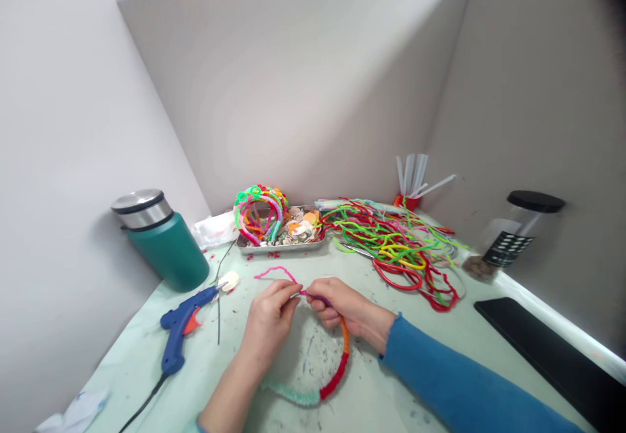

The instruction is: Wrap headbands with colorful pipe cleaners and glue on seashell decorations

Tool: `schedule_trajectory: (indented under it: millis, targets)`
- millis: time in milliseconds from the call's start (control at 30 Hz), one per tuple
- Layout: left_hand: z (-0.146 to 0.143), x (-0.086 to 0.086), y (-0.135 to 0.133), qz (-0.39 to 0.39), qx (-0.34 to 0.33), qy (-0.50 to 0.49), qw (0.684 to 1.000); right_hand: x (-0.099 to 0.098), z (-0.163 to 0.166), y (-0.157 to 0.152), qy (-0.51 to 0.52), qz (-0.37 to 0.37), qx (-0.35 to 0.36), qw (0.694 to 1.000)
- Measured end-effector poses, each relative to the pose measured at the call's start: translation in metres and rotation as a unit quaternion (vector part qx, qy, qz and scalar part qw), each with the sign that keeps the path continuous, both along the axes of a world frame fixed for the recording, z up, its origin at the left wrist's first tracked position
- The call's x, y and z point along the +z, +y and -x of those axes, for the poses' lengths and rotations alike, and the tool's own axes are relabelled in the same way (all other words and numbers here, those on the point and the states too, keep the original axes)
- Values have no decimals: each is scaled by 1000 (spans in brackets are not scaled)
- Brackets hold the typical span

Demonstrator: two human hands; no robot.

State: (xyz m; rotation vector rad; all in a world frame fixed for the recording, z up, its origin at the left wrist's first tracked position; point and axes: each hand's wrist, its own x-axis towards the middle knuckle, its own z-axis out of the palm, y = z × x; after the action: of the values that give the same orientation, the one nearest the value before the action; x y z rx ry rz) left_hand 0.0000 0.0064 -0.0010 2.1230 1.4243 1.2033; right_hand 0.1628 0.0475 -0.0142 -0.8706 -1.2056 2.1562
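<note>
A curved headband (335, 381) wound in fuzzy pipe cleaner hangs between my hands, with mint, red, orange and purple sections. My right hand (337, 302) is closed around its purple part. My left hand (274, 312) pinches a pink pipe cleaner (278, 268) close to the right fingertips, where it meets the band. The pink strand's loose tail sticks out beyond my left fingers toward the far left. A thin pale bit shows at the left fingertips; I cannot tell if it is the band's bare end. The mint end passes out of sight behind my left forearm.
Left: a blue glue gun (183, 328), a white disc (229, 281) at its nozzle, and a green bottle (166, 244). Behind: a metal tray (281, 248) with finished headbands (259, 214), a pipe cleaner heap (386, 231) and red-handled scissors (398, 276). Right: a jar (511, 237) and black slab (548, 355).
</note>
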Motion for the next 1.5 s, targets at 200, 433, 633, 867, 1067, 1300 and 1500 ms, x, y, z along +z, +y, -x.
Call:
schedule_trajectory:
  millis: [200, 433, 633, 867, 1067, 1300, 1500]
  targets:
    - [-2, -1, 0, 14, -3, 15, 1000, 1, 0, -1, -15, -9, 1, 1000]
    - [-3, 3, -1, 35, -5, -31, 999, 2, 0, -2, 4, -8, 1, 1000]
    - [-3, 2, -1, 94, -5, -61, 994, 4, -1, -3, 6, -14, 8, 1000]
    - [-6, 9, -1, 235, 22, -159, 959, 3, -2, -3, 19, -31, 15, 999]
    - [-6, 14, -4, 326, -17, -274, 905, 4, -2, -4, 11, -37, 21, 999]
    - [-3, 13, -5, 348, -62, -279, 893, 5, -3, -3, 11, -31, 26, 999]
    - [-2, 3, -1, 246, -30, -132, 960, 4, -1, -2, 15, -21, 26, 999]
